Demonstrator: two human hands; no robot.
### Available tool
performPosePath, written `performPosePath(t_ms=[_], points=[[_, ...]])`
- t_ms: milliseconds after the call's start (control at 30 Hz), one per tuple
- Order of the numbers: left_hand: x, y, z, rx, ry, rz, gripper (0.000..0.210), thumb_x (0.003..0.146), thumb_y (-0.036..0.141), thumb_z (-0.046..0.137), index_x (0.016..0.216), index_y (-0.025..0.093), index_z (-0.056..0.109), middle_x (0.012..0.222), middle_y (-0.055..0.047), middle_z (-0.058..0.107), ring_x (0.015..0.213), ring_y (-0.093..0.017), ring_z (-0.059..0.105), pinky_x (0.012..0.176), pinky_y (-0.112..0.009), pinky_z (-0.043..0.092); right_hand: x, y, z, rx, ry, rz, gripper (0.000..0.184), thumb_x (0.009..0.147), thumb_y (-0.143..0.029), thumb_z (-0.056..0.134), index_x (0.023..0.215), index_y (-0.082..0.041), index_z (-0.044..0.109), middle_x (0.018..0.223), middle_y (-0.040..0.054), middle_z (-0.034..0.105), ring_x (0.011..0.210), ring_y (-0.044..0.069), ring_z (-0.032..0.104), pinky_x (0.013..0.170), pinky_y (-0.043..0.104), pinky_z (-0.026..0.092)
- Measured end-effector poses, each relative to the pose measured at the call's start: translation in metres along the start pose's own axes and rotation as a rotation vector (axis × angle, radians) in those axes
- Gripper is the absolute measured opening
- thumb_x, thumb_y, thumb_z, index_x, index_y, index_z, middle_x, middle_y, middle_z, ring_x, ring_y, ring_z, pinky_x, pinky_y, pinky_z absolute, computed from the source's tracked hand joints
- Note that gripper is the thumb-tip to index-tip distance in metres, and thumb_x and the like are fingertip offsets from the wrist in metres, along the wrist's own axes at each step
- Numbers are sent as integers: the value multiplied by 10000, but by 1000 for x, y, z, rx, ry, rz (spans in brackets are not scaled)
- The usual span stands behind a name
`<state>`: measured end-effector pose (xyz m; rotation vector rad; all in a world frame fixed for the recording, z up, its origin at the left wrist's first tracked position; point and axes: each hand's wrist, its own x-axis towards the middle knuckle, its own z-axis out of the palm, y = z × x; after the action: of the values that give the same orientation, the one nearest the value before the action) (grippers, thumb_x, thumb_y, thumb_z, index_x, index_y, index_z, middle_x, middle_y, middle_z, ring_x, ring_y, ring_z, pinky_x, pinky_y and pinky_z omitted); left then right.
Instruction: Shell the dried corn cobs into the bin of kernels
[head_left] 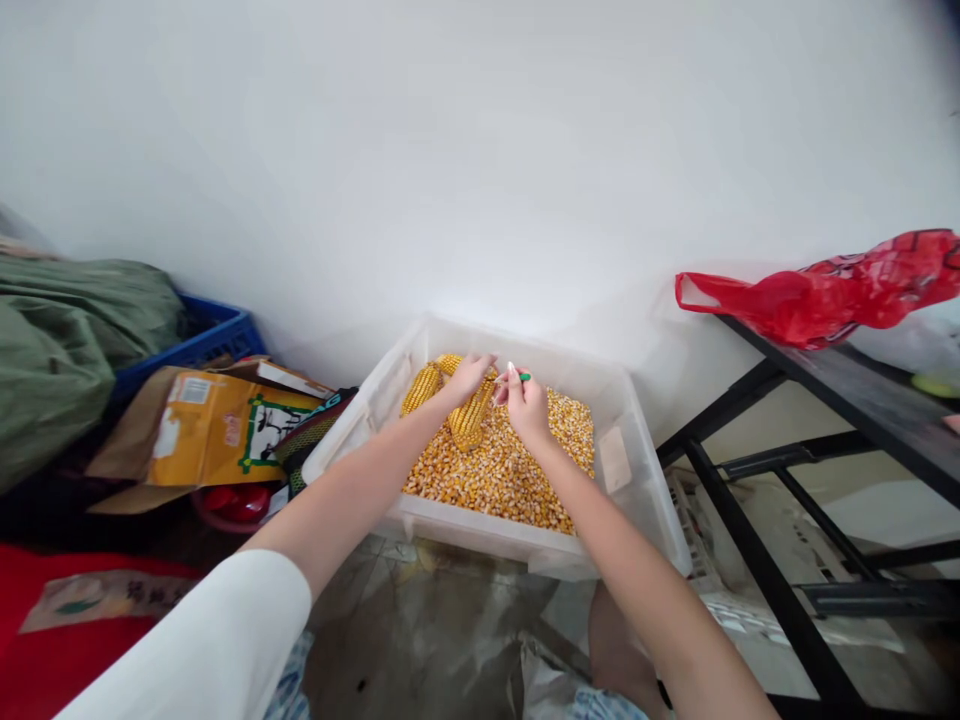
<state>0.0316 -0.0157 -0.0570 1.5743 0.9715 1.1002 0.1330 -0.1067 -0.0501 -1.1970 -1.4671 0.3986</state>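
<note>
My left hand is over the ears of corn, its fingers curled round the upper end of one yellow ear. Close beside it, my right hand is closed on a small tool with a green handle; its working end is too small to make out. Two more ears lie at the left, one of them a whole yellow ear. Under both hands, loose corn kernels cover the bottom of a translucent plastic bin.
A white wall rises behind the bin. At left are an opened yellow cardboard box, a blue crate, green cloth and a red bag. A black metal frame stands at right, with a red plastic bag on top.
</note>
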Motion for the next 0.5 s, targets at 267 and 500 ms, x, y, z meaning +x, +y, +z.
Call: performPosePath(t_ms=[267,500], points=[[-5,4,8,226,-46,77,393,734,448,350,507,161,496,486,4,468,582,-151,464,608,-264,363,8,-4,-10,94,42,91,390,844,-531,327,734,-193,488,415,-55,463,359,90,461,426,195,385],[-7,8,6,92,-142,38,427,756,473,355,557,152,554,513,-11,543,593,-154,512,651,-259,399,16,3,-12,296,45,238,419,801,-582,365,713,-186,472,409,-65,447,323,74,428,358,184,359]])
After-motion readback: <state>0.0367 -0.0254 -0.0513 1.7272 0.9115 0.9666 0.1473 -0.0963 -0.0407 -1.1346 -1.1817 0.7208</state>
